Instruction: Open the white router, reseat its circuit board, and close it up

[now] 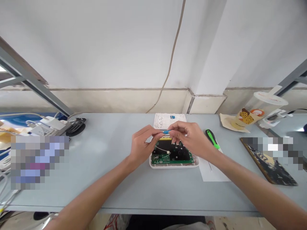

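Observation:
Over an opened white device, a small blue piece (166, 131) with a pale end is pinched between the fingertips of both hands. My left hand (144, 139) is closed on its left side, and my right hand (190, 135) grips it from the right. Beneath them, the white casing (163, 166) holds a green circuit board (172, 162) with a black area and thin white wires. My hands hide part of its upper edge. Just behind lies a white plastic cover (158, 122) with a small blue part (172, 117) on it.
A green-and-black screwdriver (212, 139) and a white paper sheet (213, 174) lie right of the casing. Farther right are a drink cup (256, 111) and a dark patterned slab (271, 166). White chargers and cables (51, 123) crowd the left end. A wall closes off the back.

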`<state>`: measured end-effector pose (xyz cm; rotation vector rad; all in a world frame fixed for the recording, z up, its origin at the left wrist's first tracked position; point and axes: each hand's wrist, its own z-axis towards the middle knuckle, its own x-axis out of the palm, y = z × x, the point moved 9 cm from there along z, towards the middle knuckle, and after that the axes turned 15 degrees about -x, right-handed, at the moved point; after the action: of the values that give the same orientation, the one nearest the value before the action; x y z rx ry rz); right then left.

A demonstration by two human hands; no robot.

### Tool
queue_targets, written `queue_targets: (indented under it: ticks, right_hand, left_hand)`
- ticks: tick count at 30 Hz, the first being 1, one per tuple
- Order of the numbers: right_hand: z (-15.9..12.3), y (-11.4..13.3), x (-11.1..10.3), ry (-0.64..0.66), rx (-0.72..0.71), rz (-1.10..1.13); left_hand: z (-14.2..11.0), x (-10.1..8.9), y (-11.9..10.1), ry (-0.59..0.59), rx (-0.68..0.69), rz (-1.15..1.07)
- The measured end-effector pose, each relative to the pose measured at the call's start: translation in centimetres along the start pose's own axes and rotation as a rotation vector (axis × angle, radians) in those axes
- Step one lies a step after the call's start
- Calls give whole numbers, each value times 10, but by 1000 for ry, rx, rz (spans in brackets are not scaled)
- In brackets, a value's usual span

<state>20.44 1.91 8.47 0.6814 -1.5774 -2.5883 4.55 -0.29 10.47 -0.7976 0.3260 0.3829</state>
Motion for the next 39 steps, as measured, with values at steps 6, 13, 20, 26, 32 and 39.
queue_targets:
  ticks: [6,13,20,26,32,39]
  right_hand:
    - [-2,-13,3,28,49,-35]
    - [-5,-20,9,104,149,-50]
    - [46,-44,-41,258,47,-514]
    - [119,-98,-45,423,29,-661]
    - [141,-125,-1,587,26,-652]
    - [144,-125,-10,512,36,-637]
  left_hand:
    - [-8,11,-7,26,169,91]
    - [-11,15,-9,0,261,187]
    - [-8,13,0,-10,208,184]
    - [-3,7,4,-27,162,158]
    - [-4,7,4,-6,152,175]
    - [-6,10,6,9,154,183]
